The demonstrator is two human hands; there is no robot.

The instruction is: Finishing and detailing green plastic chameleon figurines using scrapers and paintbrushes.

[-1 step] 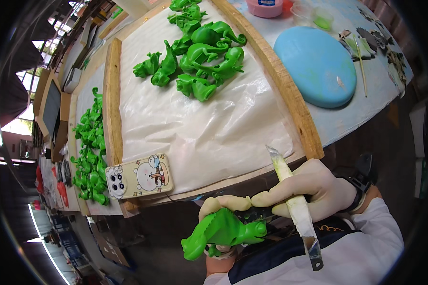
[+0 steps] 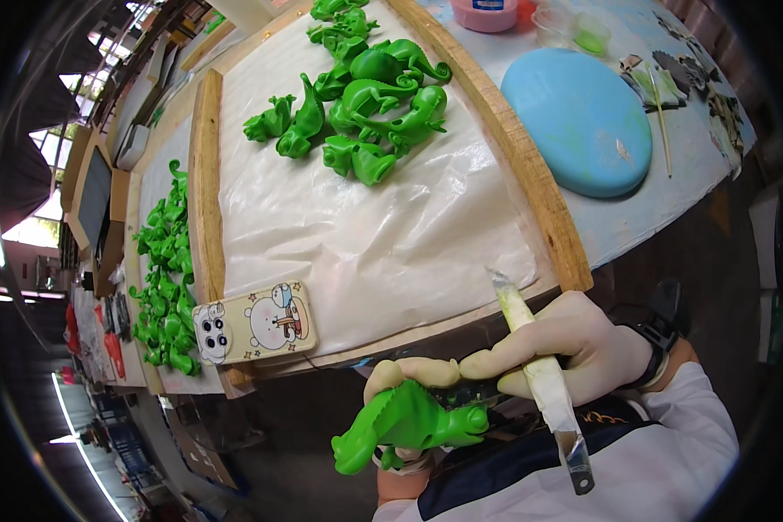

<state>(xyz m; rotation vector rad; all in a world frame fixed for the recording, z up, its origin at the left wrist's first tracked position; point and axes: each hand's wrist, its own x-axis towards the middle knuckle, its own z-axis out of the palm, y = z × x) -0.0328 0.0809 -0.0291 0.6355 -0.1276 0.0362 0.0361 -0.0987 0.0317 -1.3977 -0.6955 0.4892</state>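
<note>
I see the left hand (image 2: 409,383), gloved, fingers wrapped around a green chameleon figure (image 2: 409,424), held low in front of the body, below the wooden tray edge (image 2: 531,165). The right hand (image 2: 574,348) has its fingers closed on a taped knife (image 2: 539,374), blade tip up. A phone in a cartoon case (image 2: 254,322) lies on the tray's near edge; a pile of green chameleons (image 2: 365,104) sits on the plastic sheet.
</note>
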